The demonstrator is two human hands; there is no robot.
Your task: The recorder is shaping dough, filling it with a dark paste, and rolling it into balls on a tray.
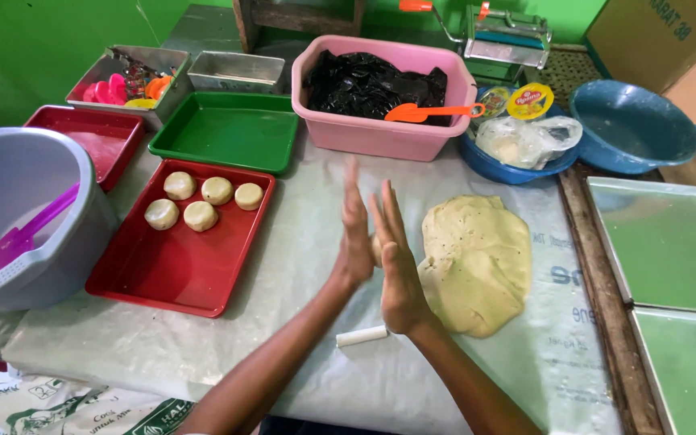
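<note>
- The table (300, 266) is wearing a pale plastic sheet, and everything is sitting on it.
- A grey bucket (18, 185) is sitting at the left edge with a purple scoop (26, 234) leaning inside.
- A pink tub (384, 129) is standing at the back, holding black plastic with an orange spatula (428, 112) lying on top.
- A red tray (179, 258) is carrying five round dough pieces (201, 201) near its far end.
- A big slab of dough (477, 258) is lying just right of the hands.
- The left hand (354, 234) and right hand (396, 258) are pressing palm to palm, fingers straight, squeezing a small dough lump (376, 248) between them; it's just peeking out.
- A little white stick (362, 336) is lying near the right wrist, not touching it.
</note>
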